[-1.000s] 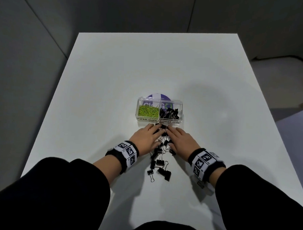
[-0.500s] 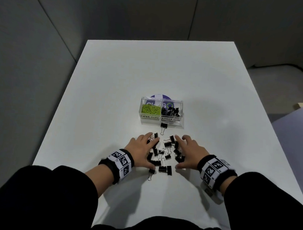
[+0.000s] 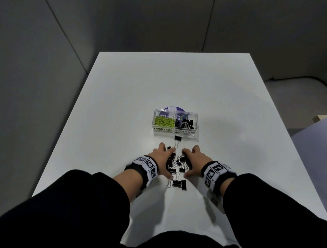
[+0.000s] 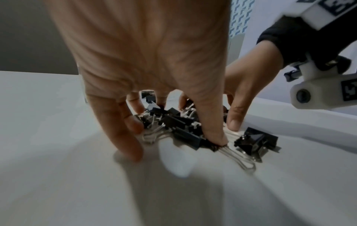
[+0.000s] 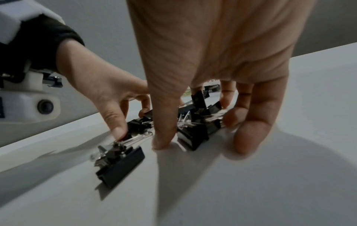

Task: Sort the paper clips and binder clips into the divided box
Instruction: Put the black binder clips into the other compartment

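Left hand [image 3: 162, 157] and right hand [image 3: 194, 160] flank the binder clips [image 3: 177, 163] on the worktop [image 3: 122, 103]. Fingers splayed, touching clips, grasping none.

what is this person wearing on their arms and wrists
Long black sleeves cover both arms. Each wrist carries a black strap with white blocks printed with black-and-white square markers, plus a white plastic camera housing with a round dark lens. The left hand and right hand are bare, no gloves.

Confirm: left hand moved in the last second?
Yes. The left hand drew back from the clip box, toward the person, leaving a gap.
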`<state>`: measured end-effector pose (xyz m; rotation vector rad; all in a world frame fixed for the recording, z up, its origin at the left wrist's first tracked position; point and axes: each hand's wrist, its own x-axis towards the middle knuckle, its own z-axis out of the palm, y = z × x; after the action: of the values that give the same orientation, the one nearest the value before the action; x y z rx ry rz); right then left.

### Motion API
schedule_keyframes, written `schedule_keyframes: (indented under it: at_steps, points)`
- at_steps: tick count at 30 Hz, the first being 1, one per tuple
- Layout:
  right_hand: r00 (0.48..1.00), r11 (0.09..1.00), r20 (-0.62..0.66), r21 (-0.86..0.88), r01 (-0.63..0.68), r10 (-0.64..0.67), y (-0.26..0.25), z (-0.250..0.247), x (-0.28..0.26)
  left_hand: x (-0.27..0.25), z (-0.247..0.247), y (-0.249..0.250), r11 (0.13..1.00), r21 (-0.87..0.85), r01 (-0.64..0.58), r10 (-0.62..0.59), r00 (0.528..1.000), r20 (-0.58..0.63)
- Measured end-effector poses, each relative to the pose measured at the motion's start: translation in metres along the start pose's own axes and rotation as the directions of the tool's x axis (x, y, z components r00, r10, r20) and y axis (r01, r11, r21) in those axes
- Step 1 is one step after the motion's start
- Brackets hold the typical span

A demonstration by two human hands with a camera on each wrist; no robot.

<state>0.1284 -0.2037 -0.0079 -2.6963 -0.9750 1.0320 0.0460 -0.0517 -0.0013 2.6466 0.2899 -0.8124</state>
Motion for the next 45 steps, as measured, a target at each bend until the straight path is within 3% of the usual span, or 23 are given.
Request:
schedule_keyframes:
  at_steps: [14,28,38,45]
  points:
    - [0.993,0.987,-0.111,-0.157,0.031,-0.048,-0.017,0.006,-0.004,0.008,-0.004,-0.001,0.995,-0.098,-0.012,0.013,1.0,0.009]
    - [0.976,0.983,-0.2,-0.173,0.056,-0.091,-0.008,0.005,-0.001,0.013,-0.001,-0.011,0.973,-0.23,0.006,-0.01,1.0,-0.016]
    - [0.961,0.997,-0.264,-0.01,0.079,-0.078,0.009,0.002,0.003,0.011,-0.006,-0.011,0.974,-0.225,0.027,-0.04,0.998,-0.053]
    - [0.946,0.98,-0.32,0.171,0.099,-0.04,0.018,-0.013,-0.01,0.003,-0.006,-0.023,0.903,-0.428,-0.031,-0.032,0.99,-0.139]
